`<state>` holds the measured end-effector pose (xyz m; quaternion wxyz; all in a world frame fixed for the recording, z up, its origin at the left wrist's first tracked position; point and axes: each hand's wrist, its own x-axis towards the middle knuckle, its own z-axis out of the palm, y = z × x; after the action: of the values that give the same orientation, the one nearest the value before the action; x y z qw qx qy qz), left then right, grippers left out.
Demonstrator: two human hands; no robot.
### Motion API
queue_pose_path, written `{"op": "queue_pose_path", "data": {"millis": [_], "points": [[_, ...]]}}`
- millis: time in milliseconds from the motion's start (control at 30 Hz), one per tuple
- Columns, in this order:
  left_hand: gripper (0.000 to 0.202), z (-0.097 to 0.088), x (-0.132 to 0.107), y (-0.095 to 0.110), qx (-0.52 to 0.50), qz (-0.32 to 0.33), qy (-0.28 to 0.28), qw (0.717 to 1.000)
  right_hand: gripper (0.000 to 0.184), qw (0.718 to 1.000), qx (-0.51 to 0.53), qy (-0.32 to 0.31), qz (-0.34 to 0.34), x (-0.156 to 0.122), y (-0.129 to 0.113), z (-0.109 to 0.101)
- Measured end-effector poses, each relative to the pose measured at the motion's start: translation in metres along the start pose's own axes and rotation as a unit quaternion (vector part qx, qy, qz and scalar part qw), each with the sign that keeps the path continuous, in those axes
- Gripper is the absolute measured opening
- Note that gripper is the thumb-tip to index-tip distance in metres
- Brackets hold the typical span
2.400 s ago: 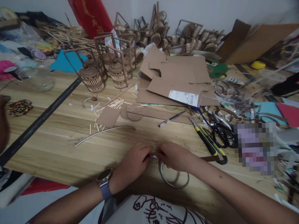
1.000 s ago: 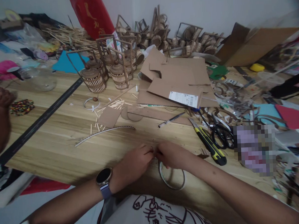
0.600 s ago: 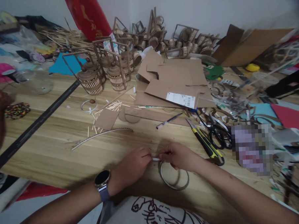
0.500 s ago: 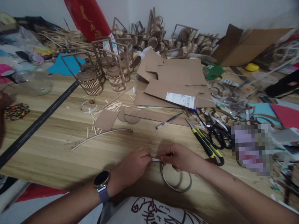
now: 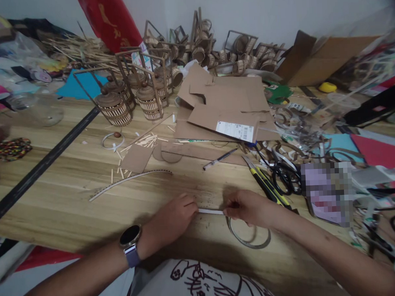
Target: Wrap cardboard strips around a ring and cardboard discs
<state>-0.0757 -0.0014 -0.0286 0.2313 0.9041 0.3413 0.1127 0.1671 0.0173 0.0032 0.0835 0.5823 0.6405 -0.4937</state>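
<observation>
Wood table (image 5: 71, 179) ahead, strip (image 5: 210, 211) straight btwn your L hand (image 5: 177, 214) & R hand (image 5: 244, 207), both pinching it, loop (image 5: 266, 242) by R hand: prob. best keep tension even, w/o twisting.

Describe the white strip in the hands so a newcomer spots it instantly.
Start at the near side of the wooden table, where the left hand and right hand face each other. The white strip spans the gap between them, nearly straight. It is held, unlike the curved strip with dark marks lying farther back.
</observation>
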Motion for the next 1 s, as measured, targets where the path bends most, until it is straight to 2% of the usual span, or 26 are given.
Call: {"op": "queue_pose_path", "data": {"millis": [167, 533, 1000], "points": [[0.019, -0.003, 0.001, 0.001, -0.044, -0.015, -0.004, 0.999, 0.01, 0.999, -0.035, 0.018, -0.013, 0.0, -0.003, -0.001], [0.025, -0.007, 0.003, 0.003, -0.051, -0.026, -0.023, 0.998, 0.012, 0.994, -0.106, 0.027, 0.009, -0.008, -0.016, -0.001], [0.029, -0.004, 0.001, -0.001, -0.012, 0.007, -0.039, 0.999, 0.012, 0.983, -0.179, 0.046, 0.023, -0.012, -0.028, -0.001]]}}
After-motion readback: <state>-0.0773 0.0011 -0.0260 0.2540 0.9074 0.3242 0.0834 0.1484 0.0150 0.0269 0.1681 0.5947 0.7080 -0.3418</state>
